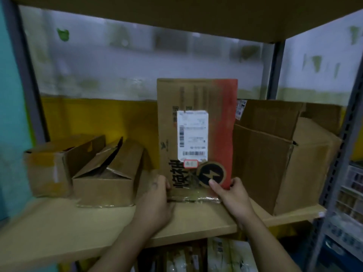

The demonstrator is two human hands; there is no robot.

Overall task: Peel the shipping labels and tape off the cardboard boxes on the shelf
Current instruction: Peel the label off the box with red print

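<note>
1. Left hand (157, 195): grasps the lower left corner of the tall cardboard box (169, 114), with the fingers curled round its edge.
2. Right hand (230, 193): grasps the lower right corner of the same box. The thumb presses on the printed face beside the round lightning-bolt badge (212, 174); the other fingers are hidden behind the edge.
3. Box position: upright on the shelf board (59, 222), front centre, printed face toward the person.
4. Items to remove:
   - The white shipping label (192, 134) sits mid-face and appears to lie flat.
   - A small red-bordered sticker (190, 163) overlaps the label's lower edge.
   - Clear tape (196, 199) runs along the bottom edge between the 2 hands.
5. Step in hand, as judged: the box is being positioned, and peeling has not yet begun on it.
6. Next move, as judged: 1 hand steadies the box while the other lifts a label corner with a fingernail and pulls at a shallow angle.
7. Surroundings: 2 open cardboard boxes (106, 181) lie to the left, and larger boxes (261, 158) stand just beside the tall box on the right.
</note>
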